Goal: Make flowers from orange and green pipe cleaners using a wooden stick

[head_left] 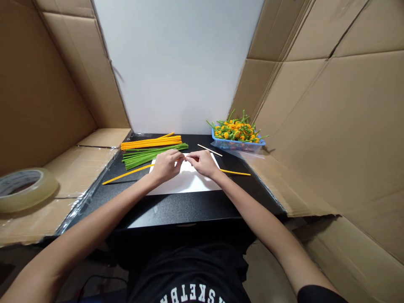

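Over a white sheet (176, 186), my left hand (167, 165) and my right hand (202, 163) meet fingertip to fingertip, both closed. An orange fuzzy stem (126, 174) sticks out to the left from behind my left hand, and an orange length (236, 172) shows to the right beyond my right wrist. Its middle part is hidden by my hands, so I cannot tell whether this is one stem. My fingers pinch something between them at the centre, too small to make out.
Behind my left hand lie orange stems (151, 142) and green stems (142, 156). A thin stick (210, 150) lies behind my right hand. A blue basket (240, 146) holds orange-and-green pieces at back right. Clear tape (47, 191) sits left; cardboard walls flank the black table (176, 210).
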Available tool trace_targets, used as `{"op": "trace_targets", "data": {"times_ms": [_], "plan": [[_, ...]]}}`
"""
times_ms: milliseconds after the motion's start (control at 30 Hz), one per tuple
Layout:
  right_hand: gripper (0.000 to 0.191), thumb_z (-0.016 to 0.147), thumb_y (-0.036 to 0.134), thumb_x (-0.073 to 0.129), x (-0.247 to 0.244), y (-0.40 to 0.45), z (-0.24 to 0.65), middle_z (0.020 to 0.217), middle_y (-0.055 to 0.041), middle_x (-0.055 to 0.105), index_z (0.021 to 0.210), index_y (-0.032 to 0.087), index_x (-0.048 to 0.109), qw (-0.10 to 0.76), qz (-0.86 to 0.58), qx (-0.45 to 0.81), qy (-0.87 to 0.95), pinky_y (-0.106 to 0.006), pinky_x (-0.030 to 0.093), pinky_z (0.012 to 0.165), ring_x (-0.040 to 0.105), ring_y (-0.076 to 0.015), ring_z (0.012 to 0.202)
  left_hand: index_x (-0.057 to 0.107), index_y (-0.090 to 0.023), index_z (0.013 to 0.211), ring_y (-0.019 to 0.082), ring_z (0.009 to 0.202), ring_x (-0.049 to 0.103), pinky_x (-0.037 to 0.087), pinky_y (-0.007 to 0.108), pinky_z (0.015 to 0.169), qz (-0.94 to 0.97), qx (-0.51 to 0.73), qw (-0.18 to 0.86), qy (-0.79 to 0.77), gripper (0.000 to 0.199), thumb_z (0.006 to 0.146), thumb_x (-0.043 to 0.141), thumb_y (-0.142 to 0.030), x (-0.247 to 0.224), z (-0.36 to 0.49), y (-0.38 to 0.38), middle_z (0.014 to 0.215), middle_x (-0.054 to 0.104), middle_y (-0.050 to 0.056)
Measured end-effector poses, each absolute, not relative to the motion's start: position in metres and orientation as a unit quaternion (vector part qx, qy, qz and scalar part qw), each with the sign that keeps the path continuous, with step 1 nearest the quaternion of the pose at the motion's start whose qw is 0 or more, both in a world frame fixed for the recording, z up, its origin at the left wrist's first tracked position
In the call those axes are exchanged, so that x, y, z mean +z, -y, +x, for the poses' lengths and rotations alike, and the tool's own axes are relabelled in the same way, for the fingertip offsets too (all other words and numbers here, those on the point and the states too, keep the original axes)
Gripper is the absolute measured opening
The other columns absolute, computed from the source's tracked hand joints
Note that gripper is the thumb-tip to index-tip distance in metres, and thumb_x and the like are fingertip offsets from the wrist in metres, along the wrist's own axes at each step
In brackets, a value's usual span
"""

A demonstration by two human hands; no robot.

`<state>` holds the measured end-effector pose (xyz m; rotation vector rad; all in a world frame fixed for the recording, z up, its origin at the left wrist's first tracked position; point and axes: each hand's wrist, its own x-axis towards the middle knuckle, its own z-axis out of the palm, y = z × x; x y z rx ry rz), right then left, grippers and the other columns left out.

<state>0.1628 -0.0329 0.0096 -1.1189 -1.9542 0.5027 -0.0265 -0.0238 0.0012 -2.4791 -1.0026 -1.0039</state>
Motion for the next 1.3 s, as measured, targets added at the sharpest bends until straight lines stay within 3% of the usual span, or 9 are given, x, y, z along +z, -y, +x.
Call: {"op": "trace_targets", "data": {"times_ms": [533, 733, 1000, 1300], "plan": [[0.026, 0.08, 0.016, 0.052, 0.003, 0.032, 0.157, 0.047, 0.0026, 0.057, 0.06, 0.015, 0.068, 0.369, -0.521, 0.296, 0.711, -0.021, 0.035, 0.056, 0.05, -0.0097, 0.049, 0.063, -0.015, 0.074, 0.018, 0.067, 0.053, 0.033, 0.033, 0.057, -0.857, -0.257, 0.413, 0.168, 0.024, 0.094, 0.05, -0.012, 0.0, -0.031, 0.018, 0.071, 0.061, 0.005], [0.029, 0.078, 0.014, 0.051, 0.003, 0.033, 0.156, 0.046, 0.0026, 0.055, 0.051, 0.016, 0.061, 0.354, -0.526, 0.275, 0.723, -0.022, 0.034, 0.057, 0.05, -0.0097, 0.05, 0.062, -0.015, 0.074, 0.019, 0.067, 0.053, 0.033, 0.033, 0.056, -0.862, -0.259, 0.402, 0.172, 0.02, 0.092, 0.055, -0.013, -0.004, -0.029, 0.018, 0.07, 0.062, 0.004], [0.03, 0.078, 0.015, 0.05, 0.004, 0.034, 0.155, 0.045, 0.0028, 0.053, 0.048, 0.016, 0.056, 0.339, -0.528, 0.279, 0.727, -0.024, 0.033, 0.056, 0.048, -0.0097, 0.049, 0.066, -0.014, 0.076, 0.018, 0.069, 0.056, 0.034, 0.031, 0.057, -0.888, -0.256, 0.3, 0.235, 0.022, 0.094, 0.054, -0.019, -0.009, -0.028, 0.017, 0.073, 0.067, 0.006], [0.031, 0.076, 0.015, 0.049, 0.003, 0.033, 0.155, 0.043, 0.003, 0.05, 0.046, 0.017, 0.052, 0.327, -0.531, 0.284, 0.729, -0.025, 0.031, 0.055, 0.046, -0.01, 0.048, 0.066, -0.015, 0.076, 0.018, 0.068, 0.057, 0.036, 0.031, 0.058, -0.89, -0.253, 0.31, 0.22, 0.02, 0.093, 0.055, -0.018, -0.013, -0.027, 0.016, 0.072, 0.066, 0.006]]}}
